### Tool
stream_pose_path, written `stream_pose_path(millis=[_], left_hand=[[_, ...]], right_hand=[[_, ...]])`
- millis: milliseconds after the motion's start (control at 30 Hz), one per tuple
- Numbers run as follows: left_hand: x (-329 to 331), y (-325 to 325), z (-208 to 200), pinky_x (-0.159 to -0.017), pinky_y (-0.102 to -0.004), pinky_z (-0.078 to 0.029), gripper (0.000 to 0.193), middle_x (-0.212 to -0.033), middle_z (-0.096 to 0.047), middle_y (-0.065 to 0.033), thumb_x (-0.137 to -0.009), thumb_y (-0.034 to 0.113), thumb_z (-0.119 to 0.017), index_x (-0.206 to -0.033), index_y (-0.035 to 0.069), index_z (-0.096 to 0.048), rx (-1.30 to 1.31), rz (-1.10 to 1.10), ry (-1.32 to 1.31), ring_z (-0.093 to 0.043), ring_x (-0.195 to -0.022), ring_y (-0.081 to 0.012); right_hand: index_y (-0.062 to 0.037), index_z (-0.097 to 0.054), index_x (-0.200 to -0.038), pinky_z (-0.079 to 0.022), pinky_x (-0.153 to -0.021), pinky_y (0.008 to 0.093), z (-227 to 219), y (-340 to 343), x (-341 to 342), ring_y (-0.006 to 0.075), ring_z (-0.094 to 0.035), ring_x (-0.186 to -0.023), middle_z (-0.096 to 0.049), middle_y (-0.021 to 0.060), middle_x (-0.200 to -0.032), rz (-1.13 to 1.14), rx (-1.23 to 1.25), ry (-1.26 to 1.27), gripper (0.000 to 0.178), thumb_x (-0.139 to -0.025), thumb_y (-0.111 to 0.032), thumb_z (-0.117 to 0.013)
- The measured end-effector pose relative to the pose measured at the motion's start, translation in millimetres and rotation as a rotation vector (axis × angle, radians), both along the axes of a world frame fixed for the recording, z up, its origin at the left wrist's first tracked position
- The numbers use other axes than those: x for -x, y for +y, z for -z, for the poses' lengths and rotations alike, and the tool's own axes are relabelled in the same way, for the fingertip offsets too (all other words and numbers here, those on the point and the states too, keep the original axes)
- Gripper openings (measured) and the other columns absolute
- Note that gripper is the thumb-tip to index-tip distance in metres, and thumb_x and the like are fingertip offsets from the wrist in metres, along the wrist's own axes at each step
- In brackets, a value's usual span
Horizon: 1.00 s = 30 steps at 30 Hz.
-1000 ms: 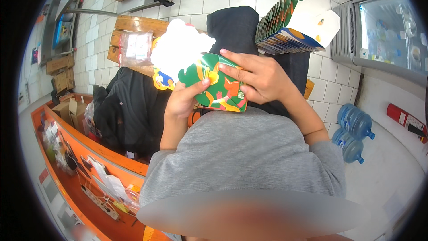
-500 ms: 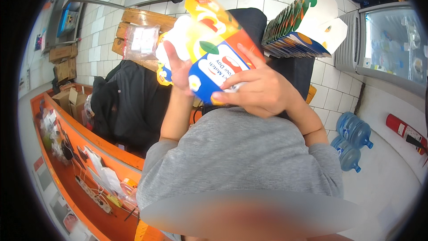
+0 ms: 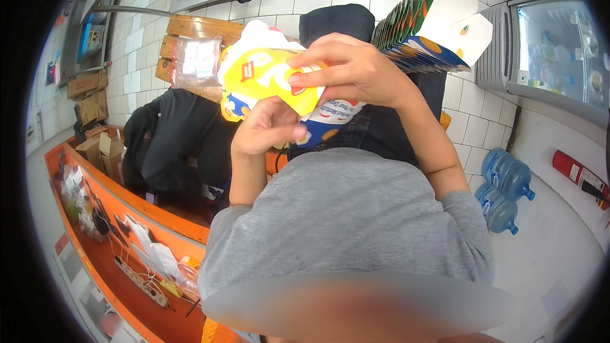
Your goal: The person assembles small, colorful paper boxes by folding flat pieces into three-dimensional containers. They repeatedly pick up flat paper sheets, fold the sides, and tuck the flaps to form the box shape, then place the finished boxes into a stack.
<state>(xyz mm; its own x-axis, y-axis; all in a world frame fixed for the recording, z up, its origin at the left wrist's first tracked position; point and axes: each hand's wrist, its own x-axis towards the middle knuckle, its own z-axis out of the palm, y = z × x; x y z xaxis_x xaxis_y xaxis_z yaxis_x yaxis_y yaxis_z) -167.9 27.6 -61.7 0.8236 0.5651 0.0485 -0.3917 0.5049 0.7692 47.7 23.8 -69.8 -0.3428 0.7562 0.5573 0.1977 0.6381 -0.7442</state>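
Above my lap I hold a printed paper food box [image 3: 337,114], coloured yellow, blue and white. My right hand [image 3: 362,71] is closed on its yellow upper flap, with the fingers laid over the top. My left hand [image 3: 267,128] grips the lower left edge, its thumb on the near side and its other fingers partly behind the flap. Just beyond my left hand lie flat box blanks [image 3: 235,98] in yellow, white and blue. To the right of my right hand, a row of nested boxes [image 3: 422,32] shows green, orange and blue sides with white insides.
A clear plastic packet [image 3: 196,63] lies on a slatted wooden bench [image 3: 206,27]. Dark cloth [image 3: 184,140] is piled at left, beside an orange counter [image 3: 159,216] with cables. Blue water jugs [image 3: 505,178], a fire extinguisher [image 3: 575,171] and a glass-topped cooler [image 3: 553,57] stand at right.
The box has turned and tilted, bringing its yellow flap toward me. My right hand has moved up onto that flap. My left hand has shifted lower, its fingers curling at the edge.
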Motion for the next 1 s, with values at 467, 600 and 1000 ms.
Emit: stream_pose_path(millis=[467,600,1000], left_hand=[[-4.5,-17.1,-35.5,-0.087,-0.0278,-0.043,0.041,-0.113,-0.057,-0.0092,-0.089,0.02,-0.06,-0.121,-0.003,-0.048,-0.087,-0.269,0.681,-0.054,-0.1,-0.0156],[-12.5,-17.3,-33.7,-0.088,-0.0284,-0.043,0.041,-0.113,-0.056,-0.0102,-0.088,0.019,-0.06,-0.12,-0.004,-0.046,0.118,-0.32,0.735,-0.054,-0.102,-0.0172],[-3.4,1.7,-17.3,-0.089,-0.0305,-0.044,0.05,-0.114,-0.056,-0.0118,-0.08,0.012,-0.062,-0.124,-0.002,-0.043,0.255,-0.051,0.465,-0.055,-0.105,-0.0204]], right_hand=[[-0.0018,-0.062,-0.072,-0.05,-0.088,0.0368,-0.4,-37.4,2.9,0.0323,-0.049,-0.119,-0.048,0.0169,-0.126,0.303,0.207,0.087,0.018,-0.066,-0.008,-0.078],[0.0022,-0.059,-0.069,-0.051,-0.086,0.0329,10.4,-42.5,6.3,0.0302,-0.051,-0.119,-0.048,0.0202,-0.128,0.253,0.398,0.384,0.011,-0.069,0.003,-0.07],[-0.0073,-0.041,-0.135,-0.024,-0.109,0.0414,16.8,-29.7,1.3,0.0298,-0.026,-0.136,-0.026,0.0151,-0.147,0.129,0.338,0.128,0.082,-0.066,-0.027,-0.081]])
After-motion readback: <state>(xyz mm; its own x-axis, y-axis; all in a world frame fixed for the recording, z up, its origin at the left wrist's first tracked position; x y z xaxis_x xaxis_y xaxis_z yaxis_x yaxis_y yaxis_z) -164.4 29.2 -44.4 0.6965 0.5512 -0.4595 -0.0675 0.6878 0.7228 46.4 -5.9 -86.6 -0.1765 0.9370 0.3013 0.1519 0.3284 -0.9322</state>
